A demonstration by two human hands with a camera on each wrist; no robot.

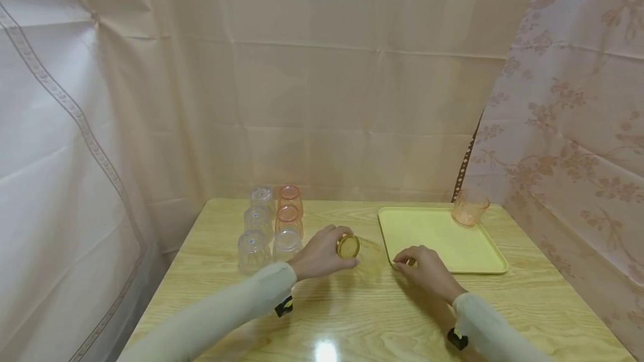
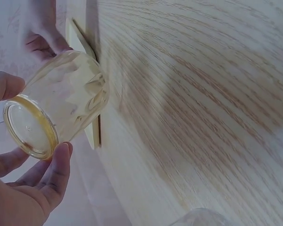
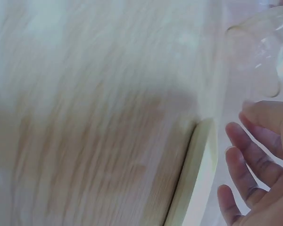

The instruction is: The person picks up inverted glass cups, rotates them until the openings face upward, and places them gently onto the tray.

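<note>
A clear amber tumbler (image 1: 348, 246) is tilted on its side in my left hand (image 1: 324, 253). Fingers and thumb grip it round the base end, while its mouth points right, toward the tray. In the left wrist view the ringed base of the tumbler (image 2: 30, 127) faces the camera. My right hand (image 1: 425, 270) hovers by the front left corner of the yellow tray (image 1: 443, 250), fingers loosely bent with nothing between them. The right wrist view has the tumbler (image 3: 254, 56) just beyond those fingertips and the tray's rim (image 3: 191, 174) below.
Left of my left hand, several upside-down tumblers stand in two rows, clear ones (image 1: 254, 247) and pinkish ones (image 1: 289, 214). An orange-pink tumbler (image 1: 469, 211) stands upright at the tray's back right corner. Curtains (image 1: 352, 99) hang behind the wooden table (image 1: 322, 306).
</note>
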